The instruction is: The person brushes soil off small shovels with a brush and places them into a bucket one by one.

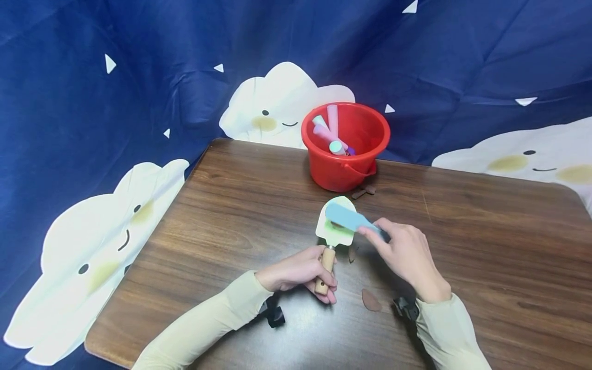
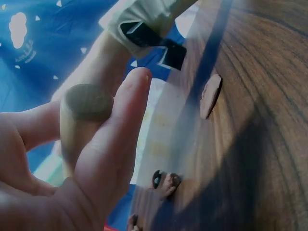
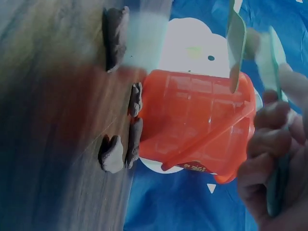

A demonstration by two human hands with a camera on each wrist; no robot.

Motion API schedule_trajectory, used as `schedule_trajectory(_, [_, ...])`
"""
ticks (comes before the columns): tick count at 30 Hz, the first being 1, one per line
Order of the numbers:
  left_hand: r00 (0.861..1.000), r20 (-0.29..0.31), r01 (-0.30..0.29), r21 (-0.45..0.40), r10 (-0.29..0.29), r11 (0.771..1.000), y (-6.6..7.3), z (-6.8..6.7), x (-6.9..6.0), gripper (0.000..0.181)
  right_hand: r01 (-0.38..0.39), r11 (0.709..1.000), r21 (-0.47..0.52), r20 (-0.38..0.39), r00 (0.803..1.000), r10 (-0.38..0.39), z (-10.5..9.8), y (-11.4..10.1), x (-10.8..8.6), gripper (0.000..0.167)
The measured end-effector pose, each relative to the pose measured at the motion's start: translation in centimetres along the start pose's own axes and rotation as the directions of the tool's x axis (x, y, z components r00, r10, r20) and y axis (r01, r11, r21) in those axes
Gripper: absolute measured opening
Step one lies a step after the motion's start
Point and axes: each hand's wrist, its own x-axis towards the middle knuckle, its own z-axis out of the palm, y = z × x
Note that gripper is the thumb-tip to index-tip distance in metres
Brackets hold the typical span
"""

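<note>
In the head view my left hand grips the wooden handle of a small shovel with a pale green blade. The round end of that handle shows up close between thumb and fingers in the left wrist view. My right hand holds a light blue flat spatula by its handle, its broad end over the shovel blade. A bit of something brown shows between the two tools, mostly hidden. The right wrist view has my right hand's fingers curled round the spatula's handle.
A red bucket stands at the table's back edge, with pink and mint cylinders inside. Several flat brown pieces lie on the wooden table, one near the front and others by the bucket. Behind hangs a blue cloud-patterned cloth.
</note>
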Motion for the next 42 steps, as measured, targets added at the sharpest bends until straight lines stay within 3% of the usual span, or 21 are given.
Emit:
schedule_trajectory(4, [1.000,-0.010,0.002,0.008,-0.002,1.000,0.1,-0.2,-0.2,0.037,0.025,1.000,-0.013,0.012,1.000,-0.025,0.2,0.2,-0.1,0.022])
schedule_trajectory(12, [0.998,0.054,0.019,0.047,-0.021,0.999,-0.4,0.3,-0.7,0.038,-0.039,0.996,-0.075,-0.084,0.996,0.033,0.3,0.9,0.4,0.030])
schedule_trajectory(18, [0.998,0.051,0.033,0.031,-0.034,0.999,-0.6,0.4,-0.6,0.039,-0.041,0.995,-0.089,-0.122,0.992,0.030,0.4,1.0,0.4,0.031])
schedule_trajectory(22, [0.999,0.007,0.037,0.012,-0.037,0.999,-0.6,0.2,-0.5,0.045,-0.002,0.996,-0.086,-0.183,0.983,-0.013,0.2,0.8,0.1,0.025])
schedule_trajectory(27, [0.999,-0.010,0.038,-0.018,-0.038,0.999,-0.3,0.0,-0.3,0.048,0.110,0.989,-0.096,-0.251,0.959,-0.131,0.0,0.4,-0.3,0.024])
schedule_trajectory(30, [0.999,-0.016,0.038,-0.017,-0.038,0.999,-0.1,-0.1,-0.2,0.049,0.171,0.983,-0.070,-0.198,0.963,-0.181,0.1,0.2,-0.6,0.022])
schedule_trajectory(33, [0.999,-0.026,0.038,-0.010,-0.038,0.999,0.0,-0.1,-0.2,0.049,0.186,0.982,-0.041,-0.089,0.978,-0.189,0.2,0.2,-0.7,0.019])
schedule_trajectory(37, [0.999,-0.023,0.045,-0.006,-0.045,0.999,0.0,-0.1,-0.2,0.048,0.156,0.987,-0.038,0.038,0.987,-0.155,0.5,0.4,-0.8,0.019])
schedule_trajectory(42, [0.998,-0.019,0.056,-0.013,-0.056,0.998,-0.4,0.0,-0.4,0.044,0.088,0.995,-0.036,0.079,0.993,-0.085,0.9,0.6,-0.5,0.024])
